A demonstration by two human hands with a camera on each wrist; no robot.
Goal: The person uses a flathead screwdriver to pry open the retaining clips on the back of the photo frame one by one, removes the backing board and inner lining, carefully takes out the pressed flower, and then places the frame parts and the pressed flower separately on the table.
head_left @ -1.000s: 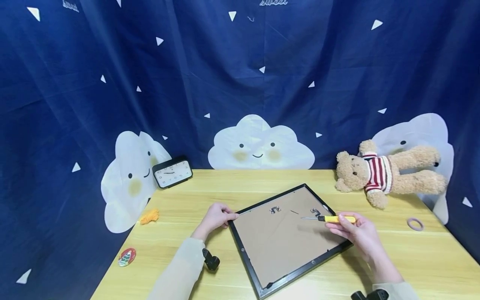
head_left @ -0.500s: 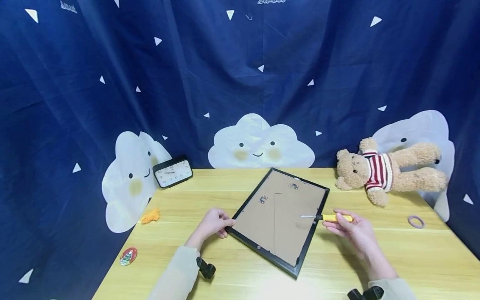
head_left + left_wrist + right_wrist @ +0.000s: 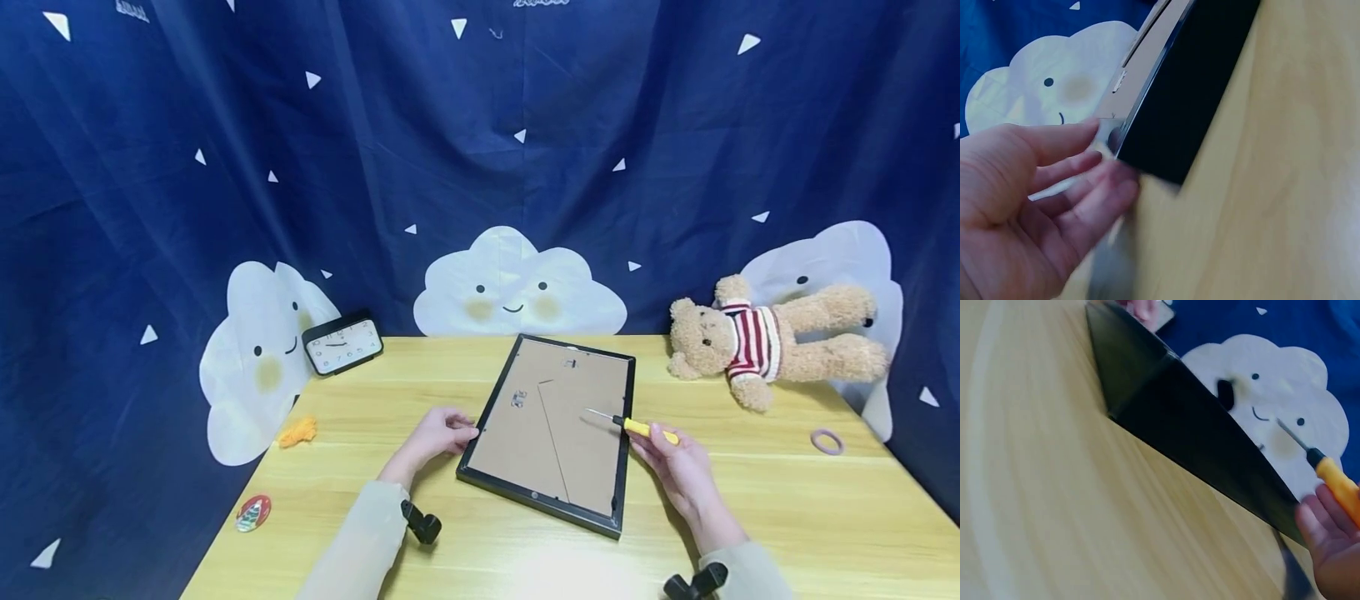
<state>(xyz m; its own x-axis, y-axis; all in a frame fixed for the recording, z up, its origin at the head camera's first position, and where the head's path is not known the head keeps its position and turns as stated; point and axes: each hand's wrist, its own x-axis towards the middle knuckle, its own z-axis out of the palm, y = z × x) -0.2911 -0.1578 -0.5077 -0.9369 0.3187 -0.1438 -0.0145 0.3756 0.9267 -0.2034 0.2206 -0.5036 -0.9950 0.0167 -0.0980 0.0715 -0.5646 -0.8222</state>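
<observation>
A black picture frame (image 3: 543, 442) lies back side up in the middle of the table, its brown backing board showing metal hangers and a long cut line. My left hand (image 3: 435, 437) holds the frame's left edge, thumb by the back and fingers along the side; the left wrist view has the fingers (image 3: 1100, 200) close against a corner, blurred. In my right hand (image 3: 684, 477) is a screwdriver (image 3: 648, 431) with a yellow handle, its shaft pointing left above the backing. The right wrist view shows that hand's other fingers (image 3: 1316, 528) at the frame's far side edge.
A clock (image 3: 343, 345) stands at the back left. Orange yarn (image 3: 298, 432) and a round Christmas-tree badge (image 3: 253, 513) lie along the left side. On the right are a teddy bear (image 3: 757, 343) and a purple ring (image 3: 827, 442). A blue curtain (image 3: 480, 125) hangs behind.
The picture frame has turned on the table, then shifted slightly left. My right hand has moved left to the frame's right edge with the screwdriver, whose tip now angles up.
</observation>
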